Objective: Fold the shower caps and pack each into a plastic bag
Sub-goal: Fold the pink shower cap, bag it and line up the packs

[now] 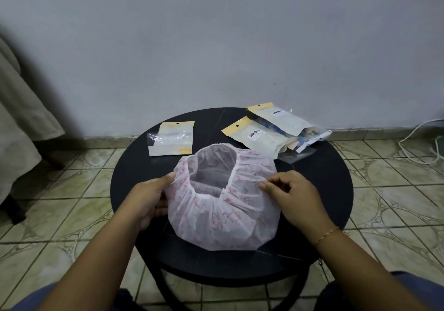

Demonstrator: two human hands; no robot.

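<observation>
Shower cap, translucent white with a pink print, lies on the round black bench, opening turned up and away from me, elastic rim gathered. It sits at the centre of the bench, towards my near edge.

My left hand: thumb on top of the cap's left edge, fingers curled underneath; grip clamped on the cap material.

My right hand: thumb and forefinger pinch the gathered rim at the cap's right side, the other fingers curled in; grip clamped on the cap. Thin gold bracelet on that wrist.

Far left of the bench: one flat plastic bag with a yellow header card, lying apart from the cap.

Far right of the bench: two filled bags, overlapping. Nearer filled bag has a yellow header and a barcode sticker; its lower edge lies just beside the cap's far rim, contact uncertain. Farther filled bag lies partly over it, with dark blue contents showing through.

Clear flap from the right-hand pile reaches to the bench's edge.

Surroundings: tiled floor, grey wall, white cable on the floor at right.
</observation>
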